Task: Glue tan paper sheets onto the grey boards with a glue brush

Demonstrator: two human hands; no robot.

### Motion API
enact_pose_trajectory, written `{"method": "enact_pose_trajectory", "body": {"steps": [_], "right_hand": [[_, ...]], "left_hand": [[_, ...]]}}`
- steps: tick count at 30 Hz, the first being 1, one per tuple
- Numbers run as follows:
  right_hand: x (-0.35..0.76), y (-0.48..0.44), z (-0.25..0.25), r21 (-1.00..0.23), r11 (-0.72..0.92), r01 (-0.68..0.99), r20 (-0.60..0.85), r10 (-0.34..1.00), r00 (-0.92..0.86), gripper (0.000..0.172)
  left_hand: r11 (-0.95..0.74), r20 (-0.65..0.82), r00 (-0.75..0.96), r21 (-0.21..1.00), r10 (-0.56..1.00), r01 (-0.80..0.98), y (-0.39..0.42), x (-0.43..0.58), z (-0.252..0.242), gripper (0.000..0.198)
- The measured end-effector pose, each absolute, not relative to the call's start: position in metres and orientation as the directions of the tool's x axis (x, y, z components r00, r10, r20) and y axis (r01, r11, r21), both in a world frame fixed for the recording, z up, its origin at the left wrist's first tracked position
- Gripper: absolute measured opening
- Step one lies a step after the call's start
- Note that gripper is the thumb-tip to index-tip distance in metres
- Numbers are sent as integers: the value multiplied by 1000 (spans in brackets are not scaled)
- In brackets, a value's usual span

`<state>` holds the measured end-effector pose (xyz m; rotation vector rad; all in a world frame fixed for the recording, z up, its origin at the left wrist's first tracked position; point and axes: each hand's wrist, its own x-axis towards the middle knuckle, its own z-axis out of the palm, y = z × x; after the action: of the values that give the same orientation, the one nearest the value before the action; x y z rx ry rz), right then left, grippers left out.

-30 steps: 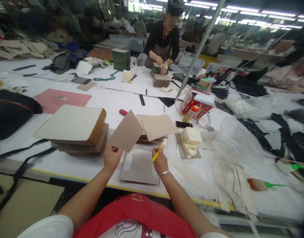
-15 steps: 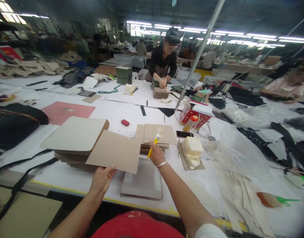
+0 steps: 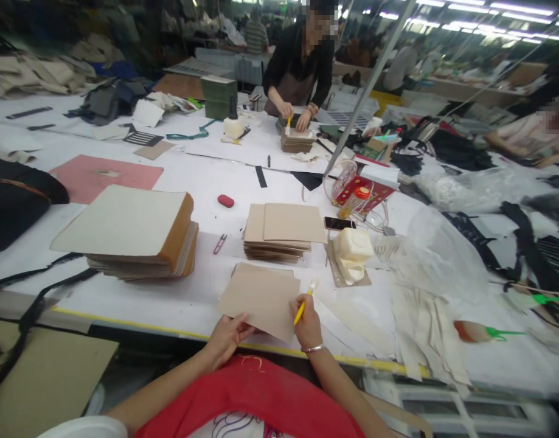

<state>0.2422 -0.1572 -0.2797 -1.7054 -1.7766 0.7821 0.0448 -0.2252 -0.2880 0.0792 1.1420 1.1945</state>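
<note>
My left hand (image 3: pixel 230 336) grips the near edge of a beige cardboard sheet (image 3: pixel 261 299) between thumb and fingers. Slightly tilted, the sheet covers most of a low pile of boards at the table's front edge. My right hand (image 3: pixel 308 322) is wrapped round a yellow-handled brush (image 3: pixel 303 308), bristles pointing up and away, beside the sheet's right edge. Whether its fingers also touch the sheet, I cannot tell. Just beyond lies a stack of beige boards (image 3: pixel 292 224). To the left stands a taller stack with a pale top board (image 3: pixel 124 220).
A cream glue container (image 3: pixel 353 246) stands at right on a board, near a phone (image 3: pixel 340 223). Small pink snips (image 3: pixel 219 244) and a red case (image 3: pixel 225 201) lie on the white table. Opposite, a co-worker (image 3: pixel 302 67) brushes a stack. A metal pole (image 3: pixel 370 85) rises from the table.
My left hand has brought the sheet right and down from beside the tall stack, onto the low pile. My right hand, with the brush, has come lower and nearer. The view has tilted down.
</note>
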Motion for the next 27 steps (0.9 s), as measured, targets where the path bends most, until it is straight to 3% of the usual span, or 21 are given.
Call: {"method": "enact_pose_trajectory", "body": {"steps": [4,8,11,13,17,27], "right_hand": [[263,-158,-294,-688,41,725,-86,987,-136,18],[274,-141,-308,-632,74,772,-119,974,-191,19],[271,-124,-316,-599,83,797,-121,974,-192,22],[266,-114,-321,-579,88,811,-104,978,-181,24],[255,-101,-333,-532,107,840,-81,981,-176,27],[249,-94,-349,-465,64,883,-177,971,-164,25]], "left_hand": [[458,-645,-226,708,731,-537,-217,18,-299,31],[548,-546,-308,832,779,-89,-206,-5,-310,31],[495,-409,-326,832,852,250,-199,-13,-318,32],[441,-327,-328,811,886,384,-196,-16,-323,33],[437,-284,-363,769,888,467,-192,-20,-335,34],[494,-329,-403,755,854,430,-183,-27,-358,36]]}}
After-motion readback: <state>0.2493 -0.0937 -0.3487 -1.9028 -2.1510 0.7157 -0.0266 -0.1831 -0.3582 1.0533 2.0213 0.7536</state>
